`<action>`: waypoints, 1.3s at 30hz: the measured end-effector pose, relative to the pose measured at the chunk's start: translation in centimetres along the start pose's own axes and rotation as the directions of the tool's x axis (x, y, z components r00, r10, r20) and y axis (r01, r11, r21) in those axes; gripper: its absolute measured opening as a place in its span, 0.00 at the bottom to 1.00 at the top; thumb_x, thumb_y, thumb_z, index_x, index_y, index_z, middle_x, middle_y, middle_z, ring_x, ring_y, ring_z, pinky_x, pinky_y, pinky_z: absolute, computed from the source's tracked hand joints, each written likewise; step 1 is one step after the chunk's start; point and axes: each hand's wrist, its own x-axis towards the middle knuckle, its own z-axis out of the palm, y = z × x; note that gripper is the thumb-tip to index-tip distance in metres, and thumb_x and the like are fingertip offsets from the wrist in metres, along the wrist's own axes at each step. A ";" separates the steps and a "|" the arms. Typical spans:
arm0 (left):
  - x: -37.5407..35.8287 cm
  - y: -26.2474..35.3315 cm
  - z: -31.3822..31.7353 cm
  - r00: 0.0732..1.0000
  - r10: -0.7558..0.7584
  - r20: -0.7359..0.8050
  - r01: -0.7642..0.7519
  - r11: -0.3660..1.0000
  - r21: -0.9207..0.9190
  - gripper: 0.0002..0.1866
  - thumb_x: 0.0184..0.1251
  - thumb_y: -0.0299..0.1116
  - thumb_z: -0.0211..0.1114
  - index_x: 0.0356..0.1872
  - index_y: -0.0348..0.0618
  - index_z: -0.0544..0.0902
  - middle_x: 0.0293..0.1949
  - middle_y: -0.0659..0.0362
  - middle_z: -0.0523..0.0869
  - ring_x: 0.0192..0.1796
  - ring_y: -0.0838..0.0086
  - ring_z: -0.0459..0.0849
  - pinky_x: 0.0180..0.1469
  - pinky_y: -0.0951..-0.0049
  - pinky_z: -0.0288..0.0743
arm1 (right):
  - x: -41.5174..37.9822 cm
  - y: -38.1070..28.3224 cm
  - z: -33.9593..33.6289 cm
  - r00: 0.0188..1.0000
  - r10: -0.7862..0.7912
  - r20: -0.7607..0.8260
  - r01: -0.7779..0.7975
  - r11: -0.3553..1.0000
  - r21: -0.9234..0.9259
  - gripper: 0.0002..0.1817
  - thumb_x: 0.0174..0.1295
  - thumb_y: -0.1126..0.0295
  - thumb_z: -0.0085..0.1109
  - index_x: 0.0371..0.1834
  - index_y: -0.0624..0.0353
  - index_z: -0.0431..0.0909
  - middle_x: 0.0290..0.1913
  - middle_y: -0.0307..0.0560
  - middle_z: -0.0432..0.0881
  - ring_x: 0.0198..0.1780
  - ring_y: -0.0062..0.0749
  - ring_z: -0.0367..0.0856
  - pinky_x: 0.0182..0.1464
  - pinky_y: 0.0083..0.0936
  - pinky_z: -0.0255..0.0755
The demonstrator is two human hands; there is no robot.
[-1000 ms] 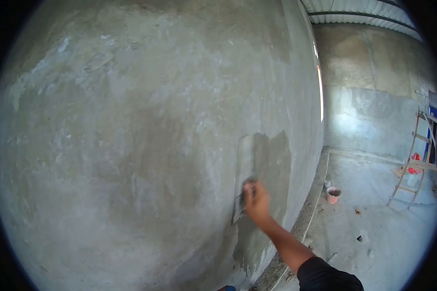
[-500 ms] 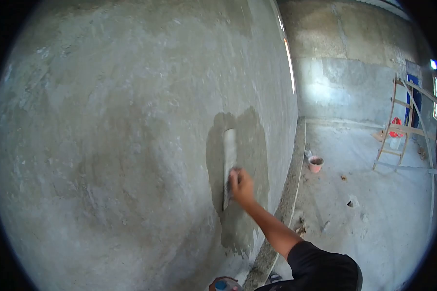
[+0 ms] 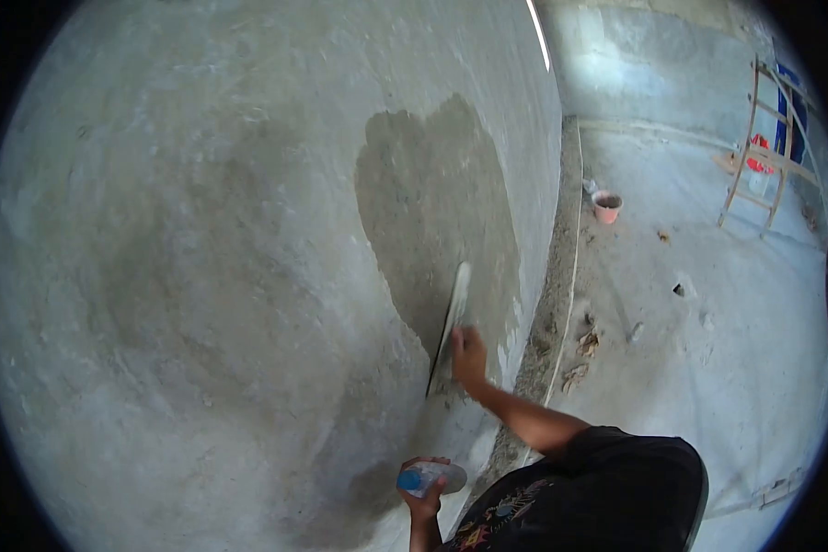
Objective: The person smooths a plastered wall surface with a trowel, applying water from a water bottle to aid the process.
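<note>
My right hand (image 3: 470, 359) is closed round the handle of a plastering trowel (image 3: 455, 299), whose long pale blade is tilted against the grey wall (image 3: 248, 304). The handle is mostly hidden by my fingers. Around and above the blade spreads a dark wet patch (image 3: 423, 193) with an uneven edge. Lower down, close to my body, my left hand (image 3: 423, 501) grips a clear plastic bottle (image 3: 450, 477) with a blue cap that faces the wall.
A rough ledge (image 3: 547, 322) runs along the wall's foot. On the concrete floor (image 3: 653, 368) stand a pink bucket (image 3: 606, 208) and a wooden ladder-like frame (image 3: 753, 138), with a red item (image 3: 760, 155) by it. Scraps of debris (image 3: 587, 345) lie near the ledge.
The view has tipped downward, bringing my left hand and the bottle further into sight. My right hand has drawn the trowel lower over the wet patch, and the blade now leans to the right.
</note>
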 end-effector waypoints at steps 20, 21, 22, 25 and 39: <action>-1.7 2.9 -1.1 0.993 -0.122 -0.007 0.120 0.969 0.218 0.25 0.49 0.32 0.73 0.49 0.37 0.75 0.39 0.46 0.87 0.47 0.56 0.87 0.58 0.54 0.78 | -6.6 15.5 1.6 0.357 0.879 0.317 -0.931 0.305 0.201 0.16 0.68 0.57 0.56 0.48 0.59 0.73 0.34 0.47 0.75 0.36 0.37 0.80 0.31 0.35 0.72; -1.5 3.2 -0.7 0.994 -0.108 0.011 0.102 0.969 0.227 0.25 0.49 0.32 0.73 0.49 0.37 0.75 0.39 0.46 0.87 0.47 0.56 0.87 0.58 0.54 0.78 | -7.4 19.5 2.7 0.184 0.876 0.445 -0.972 0.095 0.215 0.17 0.67 0.57 0.57 0.50 0.58 0.72 0.33 0.45 0.73 0.35 0.35 0.80 0.27 0.33 0.71; -1.0 2.7 -0.8 0.992 -0.122 0.013 0.116 0.966 0.232 0.25 0.49 0.32 0.73 0.49 0.37 0.75 0.39 0.46 0.87 0.47 0.56 0.87 0.58 0.54 0.78 | -7.5 17.2 2.4 0.173 0.881 0.440 -0.973 0.082 0.217 0.17 0.67 0.57 0.57 0.50 0.58 0.72 0.33 0.45 0.73 0.35 0.35 0.80 0.27 0.33 0.71; -1.0 3.0 -0.7 0.981 -0.193 0.017 0.183 0.953 0.243 0.25 0.50 0.32 0.74 0.49 0.37 0.75 0.40 0.47 0.87 0.48 0.56 0.86 0.58 0.54 0.77 | -9.8 9.2 1.0 0.394 0.864 0.314 -0.917 0.343 0.205 0.22 0.69 0.53 0.52 0.48 0.63 0.78 0.45 0.55 0.82 0.46 0.44 0.83 0.39 0.38 0.75; 0.6 2.0 2.8 0.963 -0.234 0.136 0.186 0.937 0.294 0.27 0.52 0.34 0.75 0.52 0.37 0.73 0.42 0.47 0.86 0.50 0.57 0.86 0.62 0.52 0.74 | -7.4 8.5 -0.4 0.966 -0.086 0.243 0.046 0.985 0.166 0.21 0.70 0.53 0.52 0.46 0.63 0.77 0.40 0.56 0.84 0.42 0.45 0.84 0.42 0.35 0.75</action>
